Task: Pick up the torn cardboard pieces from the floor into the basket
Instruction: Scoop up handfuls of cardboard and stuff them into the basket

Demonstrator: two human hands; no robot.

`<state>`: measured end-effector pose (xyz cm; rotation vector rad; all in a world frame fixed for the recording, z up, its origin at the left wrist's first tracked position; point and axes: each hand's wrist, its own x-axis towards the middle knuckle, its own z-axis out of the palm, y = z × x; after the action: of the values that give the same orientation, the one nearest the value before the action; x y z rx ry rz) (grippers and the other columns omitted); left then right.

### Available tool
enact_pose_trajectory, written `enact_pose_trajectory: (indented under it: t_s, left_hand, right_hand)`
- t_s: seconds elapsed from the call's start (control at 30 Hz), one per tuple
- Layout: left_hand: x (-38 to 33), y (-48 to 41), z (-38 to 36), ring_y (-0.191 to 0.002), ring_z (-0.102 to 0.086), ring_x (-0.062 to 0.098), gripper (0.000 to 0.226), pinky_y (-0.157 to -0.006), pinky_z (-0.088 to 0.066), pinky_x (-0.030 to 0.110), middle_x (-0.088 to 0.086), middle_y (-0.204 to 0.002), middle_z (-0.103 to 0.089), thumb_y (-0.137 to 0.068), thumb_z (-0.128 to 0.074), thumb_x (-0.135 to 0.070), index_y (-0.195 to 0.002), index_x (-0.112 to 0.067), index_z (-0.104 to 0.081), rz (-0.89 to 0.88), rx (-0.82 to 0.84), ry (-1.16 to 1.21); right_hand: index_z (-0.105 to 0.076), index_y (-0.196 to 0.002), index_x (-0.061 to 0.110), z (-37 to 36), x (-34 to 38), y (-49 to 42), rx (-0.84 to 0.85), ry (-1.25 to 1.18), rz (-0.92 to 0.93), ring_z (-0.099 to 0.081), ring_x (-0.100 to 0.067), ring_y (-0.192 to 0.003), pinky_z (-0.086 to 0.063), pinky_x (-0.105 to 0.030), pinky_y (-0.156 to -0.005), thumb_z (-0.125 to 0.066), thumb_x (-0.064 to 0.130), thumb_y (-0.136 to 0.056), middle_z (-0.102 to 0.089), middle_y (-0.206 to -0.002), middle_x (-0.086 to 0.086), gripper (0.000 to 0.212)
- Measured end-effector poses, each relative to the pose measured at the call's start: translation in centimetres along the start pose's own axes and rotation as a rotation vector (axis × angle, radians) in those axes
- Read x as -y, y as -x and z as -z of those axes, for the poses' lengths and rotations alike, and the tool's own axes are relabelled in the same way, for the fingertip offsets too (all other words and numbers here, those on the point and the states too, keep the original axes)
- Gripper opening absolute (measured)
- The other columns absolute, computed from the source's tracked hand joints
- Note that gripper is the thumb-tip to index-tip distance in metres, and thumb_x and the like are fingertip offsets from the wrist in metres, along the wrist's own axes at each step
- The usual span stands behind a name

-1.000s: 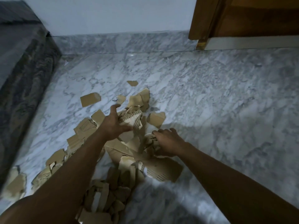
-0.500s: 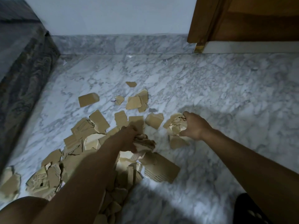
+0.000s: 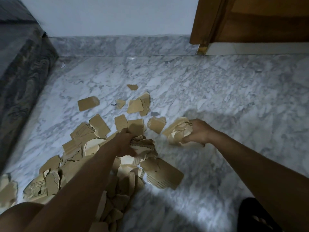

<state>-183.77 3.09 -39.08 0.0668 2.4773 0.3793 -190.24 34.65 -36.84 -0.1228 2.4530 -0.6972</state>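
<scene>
Now: both hands loaded. My left hand [image 3: 127, 143] is clenched round a crumpled cardboard wad [image 3: 143, 145] over the middle of the scatter. My right hand [image 3: 198, 131] grips a second wad [image 3: 178, 131] just right of the scatter, low over the marble floor [image 3: 217, 89].

The remaining torn cardboard pieces [image 3: 98, 126] lie in a band running from near left to far centre, thickest under my left forearm. A large printed piece [image 3: 164, 174] sits just near of the left hand.

A black perforated object [image 3: 250, 213] shows at the near right edge. I take it for the basket, though only a corner is visible. It lies near and right of both hands, and the right hand is closer. Judgement: the right load goes in first and the left follows.
</scene>
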Motion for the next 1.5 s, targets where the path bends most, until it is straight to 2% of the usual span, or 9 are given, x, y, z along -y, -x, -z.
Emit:
enact_pose_trajectory:
  t_s: [0.1, 0.2, 0.43, 0.67, 0.8, 0.93, 1.1, 1.27, 1.5]
  left_hand:
    - [-0.2, 0.4, 0.2, -0.122, -0.047, 0.035, 0.088, -0.103, -0.044, 0.039, 0.012, -0.138, -0.044, -0.058, -0.089, -0.042, -0.138, -0.029, -0.052, -0.037, -0.045, 0.006]
    - [-0.1, 1.0, 0.7, -0.115, -0.052, 0.032, 0.082, -0.094, -0.044, 0.033, 0.012, -0.128, -0.052, -0.065, -0.087, -0.035, -0.136, -0.021, -0.05, -0.058, -0.066, 0.024]
    - [-0.5, 1.6, 3.7, -0.118, -0.055, 0.03, 0.09, -0.082, -0.039, 0.026, 0.012, -0.131, -0.056, -0.08, -0.079, -0.023, -0.148, -0.01, -0.021, 0.003, -0.113, 0.229]
    - [-0.5, 0.6, 4.2, -0.106, -0.062, 0.024, 0.062, -0.076, -0.043, 0.026, 0.006, -0.116, -0.066, -0.072, -0.084, -0.037, -0.124, -0.015, -0.059, 0.098, 0.004, 0.184]
    - [-1.0, -1.1, 6.5, -0.095, -0.061, 0.021, 0.054, -0.077, -0.046, 0.029, 0.006, -0.111, -0.067, -0.071, -0.082, -0.039, -0.116, -0.014, -0.065, 0.092, 0.013, 0.106]
    - [-1.1, -4.4, 9.1, -0.092, -0.065, 0.024, 0.049, -0.082, -0.053, 0.037, 0.006, -0.101, -0.069, -0.066, -0.084, -0.038, -0.108, -0.015, -0.071, 0.065, -0.009, -0.002]
    - [-1.8, -8.7, 10.2, -0.099, -0.06, 0.025, 0.057, -0.083, -0.051, 0.035, 0.008, -0.108, -0.064, -0.067, -0.085, -0.042, -0.115, -0.014, -0.069, 0.157, 0.029, 0.021]
    - [-0.6, -13.2, 7.5, -0.139, -0.034, 0.032, 0.116, -0.111, -0.035, 0.046, 0.011, -0.153, -0.034, -0.042, -0.066, -0.078, -0.144, -0.027, -0.043, 0.241, -0.086, 0.177]
    - [-2.4, -11.8, 7.0, -0.134, -0.037, 0.037, 0.112, -0.109, -0.036, 0.045, 0.016, -0.144, -0.039, -0.051, -0.06, -0.072, -0.15, -0.027, -0.031, 0.229, -0.132, 0.174]
  right_hand:
    - [-0.058, -0.122, 0.023, -2.1, 0.1, -0.7, 0.056, 0.218, -0.003, -0.058, -0.027, -0.109, -0.053, -0.037, -0.088, -0.082, 0.062, -0.047, -0.057, -0.122, -0.002, 0.088]
    - [-0.045, -0.13, 0.019, -4.5, -0.5, -1.0, 0.087, 0.34, 0.034, -0.044, -0.035, -0.12, -0.048, -0.045, -0.095, -0.082, 0.056, -0.058, -0.039, -0.138, -0.003, 0.088]
    - [-0.03, -0.137, 0.025, -5.1, -0.5, -0.7, 0.02, 0.291, 0.004, -0.055, -0.035, -0.114, -0.049, -0.045, -0.091, -0.084, 0.046, -0.065, -0.047, -0.127, -0.009, 0.092]
    - [-0.058, -0.092, 0.026, -2.2, -0.2, -0.5, 0.076, 0.261, 0.014, -0.065, -0.022, -0.089, -0.044, -0.027, -0.066, -0.085, 0.043, -0.061, -0.065, -0.098, 0.0, 0.045]
    - [-0.052, -0.118, 0.024, -0.1, 1.3, -1.2, -0.126, 0.44, 0.074, -0.058, -0.027, -0.107, -0.046, -0.037, -0.083, -0.076, 0.054, -0.071, -0.055, -0.117, 0.0, 0.06]
    - [-0.049, -0.121, 0.021, -1.3, 0.7, -1.9, -0.278, 0.586, 0.085, -0.057, -0.03, -0.11, -0.044, -0.042, -0.086, -0.059, 0.034, -0.088, -0.056, -0.118, -0.001, 0.037]
    - [-0.053, -0.108, 0.026, -1.9, -1.2, -3.2, -0.268, 0.446, 0.052, -0.062, -0.027, -0.102, -0.048, -0.039, -0.081, -0.053, 0.044, -0.089, -0.063, -0.104, 0.003, 0.027]
    - [-0.054, -0.112, 0.029, -1.8, -1.5, -4.4, -0.2, 0.424, 0.007, -0.06, -0.026, -0.109, -0.05, -0.041, -0.089, -0.055, 0.043, -0.089, -0.063, -0.112, 0.004, 0.027]
    - [-0.056, -0.117, 0.035, -1.7, -1.1, -5.1, -0.195, 0.366, -0.067, -0.059, -0.024, -0.112, -0.051, -0.041, -0.091, -0.058, 0.049, -0.087, -0.064, -0.116, 0.006, 0.034]
